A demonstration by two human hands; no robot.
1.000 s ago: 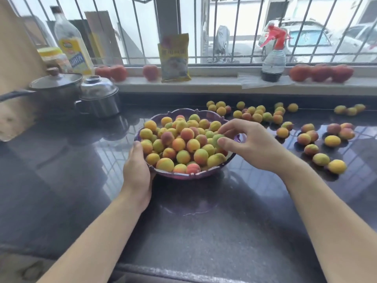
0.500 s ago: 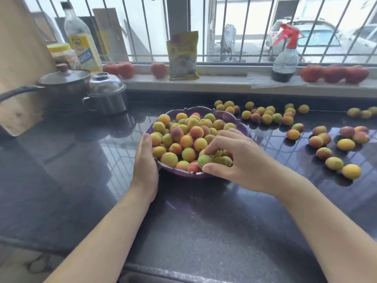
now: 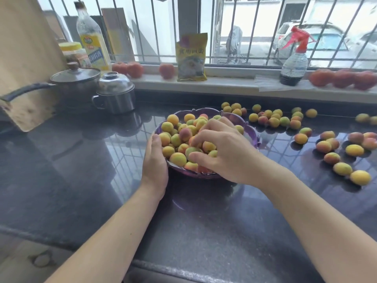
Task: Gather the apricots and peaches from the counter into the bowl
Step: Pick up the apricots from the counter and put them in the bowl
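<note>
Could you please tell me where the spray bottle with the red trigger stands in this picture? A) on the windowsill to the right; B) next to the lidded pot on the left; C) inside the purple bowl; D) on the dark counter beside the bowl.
A: the spray bottle stands on the windowsill at the right, behind the loose fruit and beside red tomatoes.

Purple scalloped bowl (image 3: 252, 130) heaped with yellow-orange fruit (image 3: 177, 159); more fruit (image 3: 354, 150) scattered on counter (image 3: 204, 231).

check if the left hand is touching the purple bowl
Touching. The head view shows the left hand pressed flat against the near-left rim of the purple bowl, thumb lying along the edge with no gap visible between palm and rim.
</note>
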